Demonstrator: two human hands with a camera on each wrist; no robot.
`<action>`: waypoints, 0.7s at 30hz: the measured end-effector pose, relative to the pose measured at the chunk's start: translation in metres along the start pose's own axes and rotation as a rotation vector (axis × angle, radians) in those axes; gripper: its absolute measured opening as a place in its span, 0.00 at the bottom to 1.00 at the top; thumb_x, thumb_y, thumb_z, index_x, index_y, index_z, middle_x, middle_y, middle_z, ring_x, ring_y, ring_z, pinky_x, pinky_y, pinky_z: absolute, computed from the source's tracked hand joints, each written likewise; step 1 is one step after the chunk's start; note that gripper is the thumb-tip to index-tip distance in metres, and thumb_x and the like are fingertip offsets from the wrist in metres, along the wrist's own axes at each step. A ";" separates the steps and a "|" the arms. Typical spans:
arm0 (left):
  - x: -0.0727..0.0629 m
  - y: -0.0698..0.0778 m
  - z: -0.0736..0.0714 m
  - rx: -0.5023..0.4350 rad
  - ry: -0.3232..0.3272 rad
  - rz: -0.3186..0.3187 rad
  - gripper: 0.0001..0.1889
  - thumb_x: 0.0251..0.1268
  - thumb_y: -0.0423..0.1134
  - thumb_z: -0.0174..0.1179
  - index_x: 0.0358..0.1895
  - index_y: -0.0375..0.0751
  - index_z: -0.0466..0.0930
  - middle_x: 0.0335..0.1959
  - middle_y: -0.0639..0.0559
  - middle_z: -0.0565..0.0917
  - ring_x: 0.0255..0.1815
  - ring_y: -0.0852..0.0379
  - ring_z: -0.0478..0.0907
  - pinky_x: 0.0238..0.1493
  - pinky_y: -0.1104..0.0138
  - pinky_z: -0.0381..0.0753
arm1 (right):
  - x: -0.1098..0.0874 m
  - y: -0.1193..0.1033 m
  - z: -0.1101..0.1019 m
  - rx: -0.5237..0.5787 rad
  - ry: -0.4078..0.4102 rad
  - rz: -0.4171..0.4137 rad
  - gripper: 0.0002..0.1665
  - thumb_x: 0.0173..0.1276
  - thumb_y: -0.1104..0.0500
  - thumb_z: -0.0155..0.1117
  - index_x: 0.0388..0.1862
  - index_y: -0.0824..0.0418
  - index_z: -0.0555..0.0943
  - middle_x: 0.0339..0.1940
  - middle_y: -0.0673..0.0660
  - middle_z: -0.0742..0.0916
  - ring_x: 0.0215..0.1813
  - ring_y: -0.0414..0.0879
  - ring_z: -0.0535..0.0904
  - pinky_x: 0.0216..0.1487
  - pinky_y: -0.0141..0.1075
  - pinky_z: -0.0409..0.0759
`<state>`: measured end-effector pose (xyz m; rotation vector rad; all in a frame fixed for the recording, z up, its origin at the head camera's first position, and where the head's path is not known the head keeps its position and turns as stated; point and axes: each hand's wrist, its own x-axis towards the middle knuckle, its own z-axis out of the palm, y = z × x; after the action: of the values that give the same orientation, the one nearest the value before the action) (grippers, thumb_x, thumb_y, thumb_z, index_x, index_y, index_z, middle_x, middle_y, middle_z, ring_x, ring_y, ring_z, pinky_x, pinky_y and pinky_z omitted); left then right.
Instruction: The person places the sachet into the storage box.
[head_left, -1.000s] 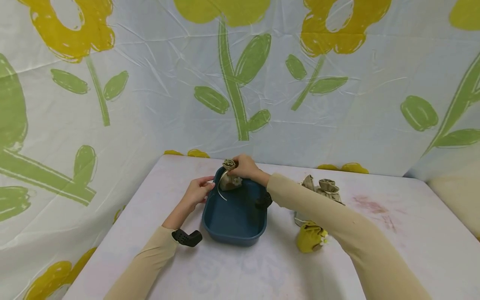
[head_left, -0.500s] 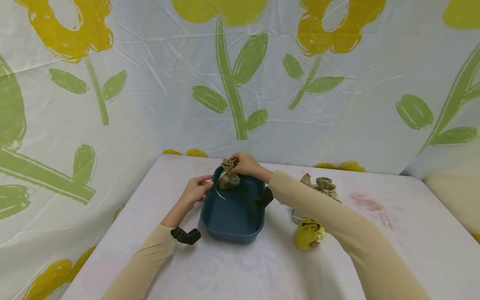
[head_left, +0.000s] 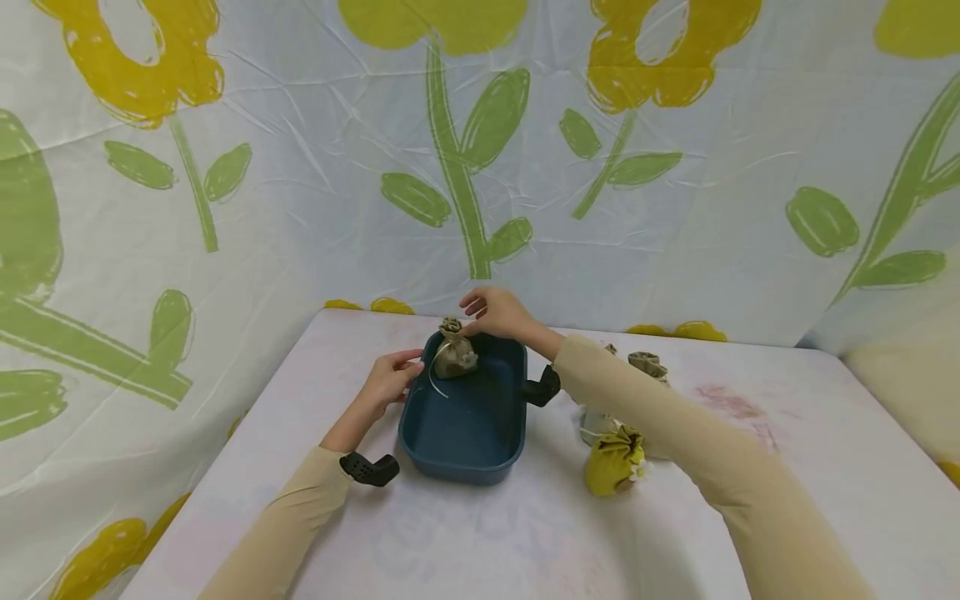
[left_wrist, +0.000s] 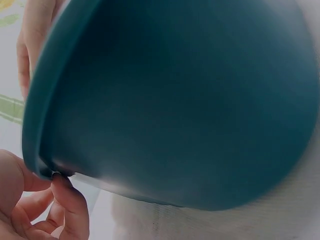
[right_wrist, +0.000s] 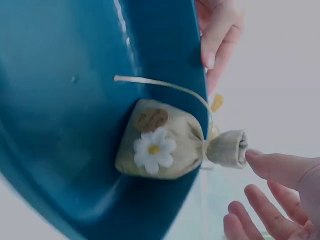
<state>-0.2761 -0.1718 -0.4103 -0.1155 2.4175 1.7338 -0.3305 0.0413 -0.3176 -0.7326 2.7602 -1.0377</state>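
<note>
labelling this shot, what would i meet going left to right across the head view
Left hand → beige cloth drawstring pouch in the blue rounded-rectangular tray → right hand → yellow rounded cloth pouch

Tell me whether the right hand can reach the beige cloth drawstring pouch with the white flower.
Likely yes: the right hand has its thumb beside the pouch, nothing visibly between, and the blue rounded-rectangular tub holding it is uncovered.

Nr half of blue tray (head_left: 465, 433) was free from above, as was worktop (head_left: 553, 496) btwn it & yellow pouch (head_left: 610, 467). Beige pouch (head_left: 453, 360) blocked far-L corner, L hand (head_left: 387, 382) part of L rim, R sleeve (head_left: 690, 446) the R side.
</note>
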 end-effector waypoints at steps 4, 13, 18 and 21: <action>0.000 0.000 0.001 -0.002 0.003 0.010 0.21 0.73 0.38 0.52 0.67 0.42 0.71 0.52 0.38 0.80 0.34 0.57 0.78 0.24 0.72 0.73 | -0.008 -0.002 -0.009 -0.038 0.021 -0.031 0.25 0.58 0.63 0.71 0.55 0.66 0.78 0.53 0.66 0.84 0.55 0.59 0.80 0.56 0.45 0.78; -0.001 -0.003 0.001 0.007 0.013 0.020 0.21 0.72 0.39 0.52 0.66 0.40 0.70 0.50 0.39 0.80 0.29 0.61 0.74 0.23 0.71 0.71 | -0.032 -0.015 -0.033 -0.067 0.085 -0.091 0.24 0.59 0.61 0.71 0.55 0.64 0.79 0.53 0.63 0.84 0.55 0.58 0.79 0.59 0.47 0.76; -0.001 -0.001 0.001 0.014 0.014 0.015 0.22 0.72 0.39 0.52 0.67 0.41 0.70 0.50 0.39 0.80 0.30 0.60 0.73 0.23 0.71 0.70 | -0.047 -0.015 -0.043 -0.088 0.096 -0.127 0.23 0.59 0.61 0.71 0.54 0.64 0.79 0.52 0.62 0.84 0.55 0.57 0.79 0.58 0.48 0.76; -0.002 0.000 0.002 0.016 0.014 0.007 0.22 0.73 0.39 0.52 0.67 0.41 0.70 0.50 0.39 0.80 0.30 0.60 0.73 0.23 0.71 0.70 | -0.056 -0.013 -0.047 -0.094 0.098 -0.121 0.24 0.57 0.61 0.72 0.53 0.64 0.80 0.52 0.61 0.84 0.54 0.57 0.80 0.57 0.48 0.76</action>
<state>-0.2745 -0.1702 -0.4102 -0.1182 2.4440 1.7226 -0.2884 0.0870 -0.2775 -0.8946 2.8975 -0.9961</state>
